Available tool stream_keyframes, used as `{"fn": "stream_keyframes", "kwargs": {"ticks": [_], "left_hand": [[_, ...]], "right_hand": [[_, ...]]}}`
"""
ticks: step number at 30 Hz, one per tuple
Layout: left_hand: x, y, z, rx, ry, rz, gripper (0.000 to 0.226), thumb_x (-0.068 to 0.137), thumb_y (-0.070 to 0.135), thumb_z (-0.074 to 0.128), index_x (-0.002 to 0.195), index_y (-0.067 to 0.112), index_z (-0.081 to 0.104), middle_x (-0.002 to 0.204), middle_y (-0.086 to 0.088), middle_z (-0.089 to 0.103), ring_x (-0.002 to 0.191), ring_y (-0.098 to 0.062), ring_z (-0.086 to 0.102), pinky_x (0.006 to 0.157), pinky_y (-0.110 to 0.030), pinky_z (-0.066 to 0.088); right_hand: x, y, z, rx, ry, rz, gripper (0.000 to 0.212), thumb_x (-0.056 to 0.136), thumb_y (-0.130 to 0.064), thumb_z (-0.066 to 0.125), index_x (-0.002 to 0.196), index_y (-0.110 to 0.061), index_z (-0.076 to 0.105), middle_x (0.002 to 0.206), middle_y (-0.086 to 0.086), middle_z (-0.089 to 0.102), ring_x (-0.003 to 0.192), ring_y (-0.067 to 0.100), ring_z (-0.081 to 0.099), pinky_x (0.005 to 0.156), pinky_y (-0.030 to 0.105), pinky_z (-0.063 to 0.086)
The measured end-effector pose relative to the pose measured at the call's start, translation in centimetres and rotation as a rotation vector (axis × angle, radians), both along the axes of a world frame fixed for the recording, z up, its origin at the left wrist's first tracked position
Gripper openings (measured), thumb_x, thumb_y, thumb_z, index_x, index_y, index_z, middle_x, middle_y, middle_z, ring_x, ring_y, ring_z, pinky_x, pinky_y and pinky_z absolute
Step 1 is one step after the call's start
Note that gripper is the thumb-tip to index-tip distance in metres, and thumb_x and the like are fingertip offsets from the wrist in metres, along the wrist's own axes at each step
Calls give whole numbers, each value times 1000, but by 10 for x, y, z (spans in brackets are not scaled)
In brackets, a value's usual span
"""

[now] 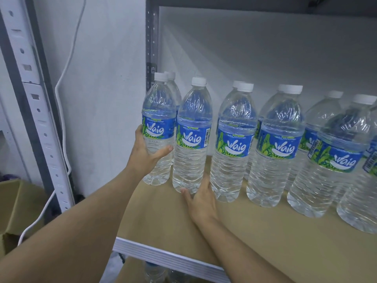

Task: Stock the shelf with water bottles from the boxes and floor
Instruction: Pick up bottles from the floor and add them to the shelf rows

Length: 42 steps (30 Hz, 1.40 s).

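Both hands (142,154) gripping bottles (158,127), shelf (163,217) L end

Glossy clear ribbed plastic bottles (190,139) on a matt smooth brown board shelf (255,231), grey metal upright (152,37).

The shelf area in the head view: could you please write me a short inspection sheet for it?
Surface: brown shelf board, front part bare.
Job's things: Waig water bottles upright in rows.
Clutter: nothing seen.
Grippers: left hand grips the leftmost bottle; right hand cups the base of the second bottle.
Cables: white cable hangs down the wall.
Surroundings: cardboard box at lower left; grey upright.
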<state>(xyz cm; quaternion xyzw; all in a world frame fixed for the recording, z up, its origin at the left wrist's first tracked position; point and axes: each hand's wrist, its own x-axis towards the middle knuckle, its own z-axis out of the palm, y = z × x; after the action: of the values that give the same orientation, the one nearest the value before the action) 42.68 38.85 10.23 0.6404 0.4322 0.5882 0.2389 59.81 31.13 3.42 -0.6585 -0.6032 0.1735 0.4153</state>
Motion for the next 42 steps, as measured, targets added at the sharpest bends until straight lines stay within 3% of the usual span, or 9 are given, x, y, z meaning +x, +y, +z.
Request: {"fn": "stream_keyframes", "kwargs": {"ticks": [7,18,28,36,42], "left_hand": [[2,-2,1,3,4,36,93,73,26,84,142,23,22,131,10,51,118,-6,52,98,-23,39],[-1,0,-1,-29,23,50,97,70,37,83,143,26,20,131,13,52,119,-8,53,99,-29,40],[4,-3,-2,-5,15,78,94,73,29,83,144,23,22,128,13,53,116,-6,53,96,-24,38],[2,-2,-3,-30,25,74,95,73,33,83,144,25,21,130,12,53,120,-10,52,103,-33,41],[3,-3,-3,-40,16,67,94,74,32,82,145,26,20,130,14,52,120,-8,52,102,-30,39]], "right_hand": [[0,0,0,5,14,-5,69,91,-34,64,145,-23,22,148,3,43,129,26,49,99,40,43],[-1,0,0,-10,29,-2,75,92,-37,64,146,-25,14,146,2,48,127,26,51,98,38,43],[-1,-1,-1,-5,11,-13,74,92,-36,63,147,-25,15,144,4,50,127,27,51,96,38,43],[-2,-1,0,2,9,-1,74,90,-38,63,146,-23,17,145,5,48,129,27,49,100,39,42],[-2,-2,2,24,-29,-33,79,87,-37,66,149,-19,20,138,9,54,120,29,55,94,37,46]]}}
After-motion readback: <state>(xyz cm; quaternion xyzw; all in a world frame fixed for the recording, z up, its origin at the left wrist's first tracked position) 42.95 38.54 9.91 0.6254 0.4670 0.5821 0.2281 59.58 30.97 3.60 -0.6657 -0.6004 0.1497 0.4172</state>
